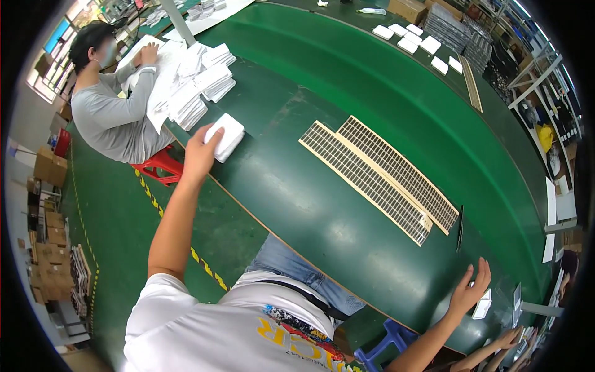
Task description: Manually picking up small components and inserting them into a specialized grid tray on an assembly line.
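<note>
My left hand (201, 152) is closed round a short stack of flat white pieces (232, 131), thumb on top, at the table's near-left edge. My right hand (470, 288) is open over the right part of the table, fingers apart. Just beside it lies a small white box-like piece (482, 305), partly behind the fingers; I cannot tell whether they touch. Between my hands, two long gridded strips with beige frames (365, 175) (406, 177) lie side by side. A small white patch shows at the near strip's right end. A thin black stick-like tool (460, 230) lies right of them.
Stacked white pieces (214, 80) cover the far-left table, where a person in grey sleeves (114, 108) sits on a red stool (160, 166). A green belt-like band (279, 37) runs behind. White pieces (408, 45) lie beyond it. Another person's hand (508, 338) shows lower right, near a blue stool (385, 344).
</note>
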Demonstrator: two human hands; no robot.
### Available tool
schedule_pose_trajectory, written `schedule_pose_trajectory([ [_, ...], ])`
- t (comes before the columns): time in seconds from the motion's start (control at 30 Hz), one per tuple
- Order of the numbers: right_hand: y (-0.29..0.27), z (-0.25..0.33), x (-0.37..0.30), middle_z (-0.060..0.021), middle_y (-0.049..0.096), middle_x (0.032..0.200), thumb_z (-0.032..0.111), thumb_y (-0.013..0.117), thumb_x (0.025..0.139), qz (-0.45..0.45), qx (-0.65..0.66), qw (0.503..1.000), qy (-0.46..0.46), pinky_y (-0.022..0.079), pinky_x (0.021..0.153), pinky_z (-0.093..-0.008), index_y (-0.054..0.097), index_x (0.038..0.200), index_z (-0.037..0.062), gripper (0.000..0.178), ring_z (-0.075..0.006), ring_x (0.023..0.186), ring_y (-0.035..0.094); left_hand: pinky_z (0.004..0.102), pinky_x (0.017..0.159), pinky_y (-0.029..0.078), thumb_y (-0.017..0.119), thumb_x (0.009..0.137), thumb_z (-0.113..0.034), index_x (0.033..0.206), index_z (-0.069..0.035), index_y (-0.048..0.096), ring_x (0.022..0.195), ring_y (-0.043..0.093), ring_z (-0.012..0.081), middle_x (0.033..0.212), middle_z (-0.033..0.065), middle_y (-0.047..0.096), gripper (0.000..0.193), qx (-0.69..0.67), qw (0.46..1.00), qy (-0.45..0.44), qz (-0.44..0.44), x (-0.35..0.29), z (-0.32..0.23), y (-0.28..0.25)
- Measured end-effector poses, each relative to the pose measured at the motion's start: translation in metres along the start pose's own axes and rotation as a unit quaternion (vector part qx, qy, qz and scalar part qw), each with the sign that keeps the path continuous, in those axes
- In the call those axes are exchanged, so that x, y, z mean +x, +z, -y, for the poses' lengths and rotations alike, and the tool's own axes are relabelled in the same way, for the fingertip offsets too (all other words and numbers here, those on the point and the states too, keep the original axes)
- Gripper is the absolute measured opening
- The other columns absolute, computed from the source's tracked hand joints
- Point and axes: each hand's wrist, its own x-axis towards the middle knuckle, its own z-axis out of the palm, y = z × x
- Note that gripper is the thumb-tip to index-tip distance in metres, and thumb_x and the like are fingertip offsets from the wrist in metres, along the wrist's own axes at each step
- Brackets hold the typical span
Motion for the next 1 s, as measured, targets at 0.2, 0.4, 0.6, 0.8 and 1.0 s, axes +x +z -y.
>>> schedule_pose_trajectory([
  [0.2,-0.001,0.087,0.011,-0.0171,0.070,0.131,0.000,0.066,0.097,-0.014,0.145,0.989,-0.036,0.041,0.118,-0.0517,0.068,0.130,-0.0006,0.032,-0.0377,0.129,0.063,0.0449,0.106,0.050,0.076,0.098,-0.029,0.132,0.001,0.069,0.120,0.065,0.0414,0.127,0.0265,0.070,0.046,0.086,0.982,0.134,0.106,-0.090,-0.061,0.087],
  [0.4,0.009,0.176,0.017,-0.0165,0.066,0.137,0.013,0.086,0.083,0.121,0.328,0.928,-0.131,0.044,0.115,-0.0481,0.065,0.137,0.0017,0.059,-0.0386,0.129,0.061,0.0441,0.102,0.051,0.078,0.095,-0.026,0.135,-0.003,0.067,0.119,0.063,0.0386,0.128,0.0195,0.070,0.047,-0.013,0.891,0.307,0.333,-0.160,-0.106,0.162],
  [0.6,0.009,0.180,0.001,-0.0235,0.051,0.153,0.027,0.095,0.076,0.267,0.414,0.869,-0.051,0.047,0.113,-0.0467,0.037,0.162,0.0027,0.106,-0.0428,0.138,0.053,0.0470,0.099,0.051,0.074,0.095,-0.022,0.125,-0.004,0.068,0.113,0.064,0.0386,0.120,0.0171,0.072,0.035,-0.114,0.788,0.344,0.498,-0.175,-0.125,0.222],
  [0.8,0.013,0.184,-0.026,-0.0234,0.052,0.153,0.029,0.095,0.077,0.215,0.377,0.901,-0.006,0.046,0.113,-0.0465,0.036,0.162,0.0020,0.107,-0.0425,0.138,0.054,0.0462,0.104,0.049,0.071,0.098,-0.019,0.128,-0.004,0.066,0.120,0.062,0.0375,0.127,0.0168,0.069,0.034,-0.128,0.823,0.323,0.449,-0.187,-0.131,0.233],
  [1.0,0.016,0.193,-0.025,-0.0236,0.056,0.147,0.030,0.096,0.075,0.184,0.328,0.926,-0.023,0.048,0.110,-0.0475,0.046,0.156,0.0005,0.100,-0.0422,0.131,0.058,0.0479,0.131,0.011,0.055,0.106,-0.011,0.166,-0.002,0.027,0.164,0.013,0.0338,0.177,0.0197,0.011,0.067,-0.299,0.898,0.057,0.319,-0.245,-0.111,0.182],
])
